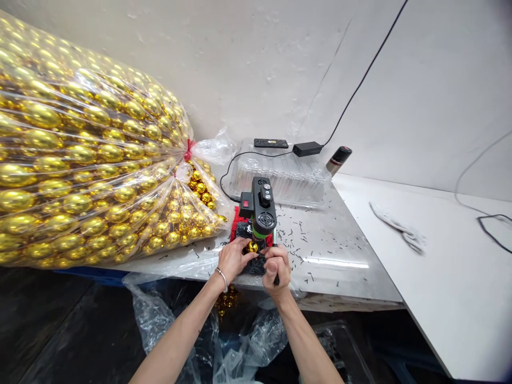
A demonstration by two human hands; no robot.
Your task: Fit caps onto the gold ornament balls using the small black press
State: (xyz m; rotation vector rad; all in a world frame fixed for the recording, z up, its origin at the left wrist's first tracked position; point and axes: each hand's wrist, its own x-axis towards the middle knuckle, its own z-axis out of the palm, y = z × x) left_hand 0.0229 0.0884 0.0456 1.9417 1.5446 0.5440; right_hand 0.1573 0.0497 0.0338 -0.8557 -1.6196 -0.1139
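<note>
One gold ball sits beneath the black machine, pinched between thumb and fingers of the left hand (a bracelet circles that wrist). The right hand is curled closed around a black handle.

Ball partly hidden, bag cropped left

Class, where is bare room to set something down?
Bare: the white tabletop in front of the crumpled grey item, and mostly the right end of the grey table, beyond the dark scraps.
Crowded: that table's left (bag of gold balls), back (clear trays) and front middle (left hand, right hand, black machine).
</note>
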